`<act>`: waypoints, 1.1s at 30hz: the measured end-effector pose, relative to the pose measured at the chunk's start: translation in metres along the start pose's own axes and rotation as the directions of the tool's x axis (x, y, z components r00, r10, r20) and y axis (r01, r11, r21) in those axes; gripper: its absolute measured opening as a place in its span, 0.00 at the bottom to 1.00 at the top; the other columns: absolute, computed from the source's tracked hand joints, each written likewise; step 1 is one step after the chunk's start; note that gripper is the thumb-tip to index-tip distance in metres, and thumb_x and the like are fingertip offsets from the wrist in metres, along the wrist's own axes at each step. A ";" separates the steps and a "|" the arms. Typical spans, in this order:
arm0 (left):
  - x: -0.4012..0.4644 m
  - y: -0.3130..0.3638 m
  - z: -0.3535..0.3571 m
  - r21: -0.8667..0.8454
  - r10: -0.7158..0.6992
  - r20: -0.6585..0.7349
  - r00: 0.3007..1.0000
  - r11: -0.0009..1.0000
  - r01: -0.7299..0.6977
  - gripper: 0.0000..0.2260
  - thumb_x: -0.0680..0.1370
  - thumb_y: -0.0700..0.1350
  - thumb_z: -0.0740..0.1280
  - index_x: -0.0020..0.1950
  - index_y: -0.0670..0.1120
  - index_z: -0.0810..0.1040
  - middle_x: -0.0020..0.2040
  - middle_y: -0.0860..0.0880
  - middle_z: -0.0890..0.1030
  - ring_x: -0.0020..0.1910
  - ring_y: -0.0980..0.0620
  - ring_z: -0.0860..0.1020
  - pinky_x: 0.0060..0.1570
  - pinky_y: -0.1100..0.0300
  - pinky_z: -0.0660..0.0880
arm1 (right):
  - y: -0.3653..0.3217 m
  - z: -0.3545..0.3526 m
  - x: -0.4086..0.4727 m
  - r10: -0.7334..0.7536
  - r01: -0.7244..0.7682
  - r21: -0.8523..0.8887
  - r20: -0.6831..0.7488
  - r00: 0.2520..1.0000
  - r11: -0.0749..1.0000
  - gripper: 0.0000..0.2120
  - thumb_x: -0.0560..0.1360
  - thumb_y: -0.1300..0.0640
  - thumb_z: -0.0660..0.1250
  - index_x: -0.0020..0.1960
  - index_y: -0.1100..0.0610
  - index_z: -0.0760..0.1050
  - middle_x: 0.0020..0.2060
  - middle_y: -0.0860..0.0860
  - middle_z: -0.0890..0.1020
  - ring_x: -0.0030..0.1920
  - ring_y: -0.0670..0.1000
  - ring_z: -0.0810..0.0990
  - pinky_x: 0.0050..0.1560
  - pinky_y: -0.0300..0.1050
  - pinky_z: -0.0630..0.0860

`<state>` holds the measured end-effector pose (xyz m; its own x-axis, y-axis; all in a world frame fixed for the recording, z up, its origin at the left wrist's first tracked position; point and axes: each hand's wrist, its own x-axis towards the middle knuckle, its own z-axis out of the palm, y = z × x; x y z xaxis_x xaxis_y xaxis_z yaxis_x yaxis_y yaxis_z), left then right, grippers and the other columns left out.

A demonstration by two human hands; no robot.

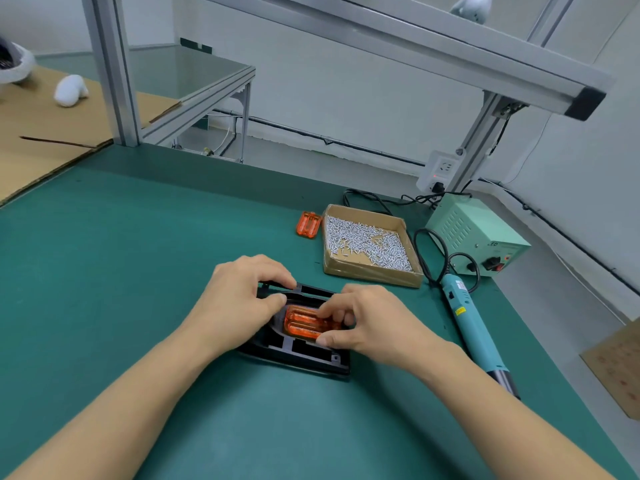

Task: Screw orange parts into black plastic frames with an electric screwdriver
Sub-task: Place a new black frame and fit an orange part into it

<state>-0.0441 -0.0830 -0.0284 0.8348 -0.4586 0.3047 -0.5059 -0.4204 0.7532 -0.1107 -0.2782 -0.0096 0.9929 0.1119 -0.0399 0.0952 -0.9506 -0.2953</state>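
Observation:
A black plastic frame (304, 355) lies on the green mat in front of me. An orange part (301, 325) sits inside its central opening. My left hand (239, 299) grips the frame's far left edge with curled fingers. My right hand (363, 323) pinches the orange part's right end between thumb and fingers. A second orange part (309, 225) lies farther back, left of the screw box. The teal electric screwdriver (474, 327) lies on the mat to the right, untouched.
An open cardboard box of small silver screws (367, 244) stands behind the frame. A pale green power supply (481, 233) with black cables sits at the back right. Aluminium posts (110, 71) rise at the back; cardboard (38, 133) covers the far left.

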 end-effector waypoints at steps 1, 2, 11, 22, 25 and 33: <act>0.000 -0.001 0.000 0.016 -0.004 -0.002 1.000 1.000 0.004 0.12 0.72 0.36 0.70 0.43 0.55 0.82 0.49 0.61 0.80 0.55 0.57 0.75 0.62 0.57 0.66 | 0.000 0.001 0.000 0.011 -0.011 0.005 0.009 1.000 1.000 0.18 0.70 0.43 0.74 0.58 0.45 0.80 0.40 0.41 0.72 0.42 0.45 0.71 0.45 0.42 0.70; -0.001 -0.001 0.000 0.034 -0.002 0.003 1.000 0.999 0.002 0.11 0.72 0.36 0.70 0.44 0.53 0.83 0.49 0.60 0.80 0.55 0.56 0.74 0.62 0.56 0.66 | 0.000 0.000 0.000 0.017 -0.017 0.006 0.018 1.000 1.000 0.19 0.69 0.43 0.74 0.58 0.45 0.80 0.39 0.41 0.72 0.42 0.45 0.72 0.45 0.43 0.71; -0.001 -0.002 0.005 0.251 0.098 0.158 0.983 0.958 -0.136 0.07 0.75 0.48 0.69 0.51 0.56 0.83 0.55 0.63 0.76 0.62 0.60 0.67 0.66 0.57 0.54 | 0.013 0.006 -0.006 0.100 -0.096 0.205 -0.006 0.995 0.974 0.18 0.70 0.46 0.75 0.59 0.45 0.79 0.33 0.42 0.76 0.33 0.40 0.72 0.40 0.42 0.71; 0.003 -0.002 0.007 0.298 0.115 0.161 0.980 0.941 -0.159 0.07 0.76 0.49 0.68 0.53 0.58 0.81 0.54 0.65 0.74 0.60 0.63 0.67 0.64 0.60 0.53 | 0.081 -0.034 -0.064 0.533 -0.562 0.049 -0.396 0.748 0.825 0.24 0.73 0.45 0.70 0.67 0.48 0.72 0.47 0.47 0.77 0.47 0.50 0.76 0.45 0.43 0.67; 0.011 0.005 0.007 0.292 0.133 0.144 0.981 0.941 -0.170 0.07 0.76 0.48 0.68 0.51 0.58 0.81 0.53 0.64 0.75 0.59 0.61 0.68 0.64 0.59 0.55 | 0.105 -0.034 -0.084 0.723 -0.760 -0.055 -0.269 0.636 0.648 0.34 0.72 0.37 0.67 0.73 0.51 0.65 0.54 0.53 0.76 0.54 0.55 0.76 0.46 0.45 0.69; 0.059 0.041 0.029 0.219 0.082 0.137 0.987 0.969 -0.111 0.07 0.76 0.43 0.67 0.49 0.53 0.83 0.55 0.55 0.81 0.59 0.53 0.73 0.64 0.55 0.64 | 0.114 -0.025 -0.093 0.777 -0.756 0.178 -0.144 0.613 0.630 0.31 0.71 0.44 0.71 0.70 0.51 0.66 0.42 0.45 0.75 0.37 0.45 0.76 0.33 0.40 0.68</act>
<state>-0.0217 -0.1502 0.0038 0.7530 -0.5943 0.2825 -0.6304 -0.5282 0.5688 -0.1907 -0.4046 -0.0160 0.6928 -0.7116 -0.1169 -0.7036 -0.6314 -0.3261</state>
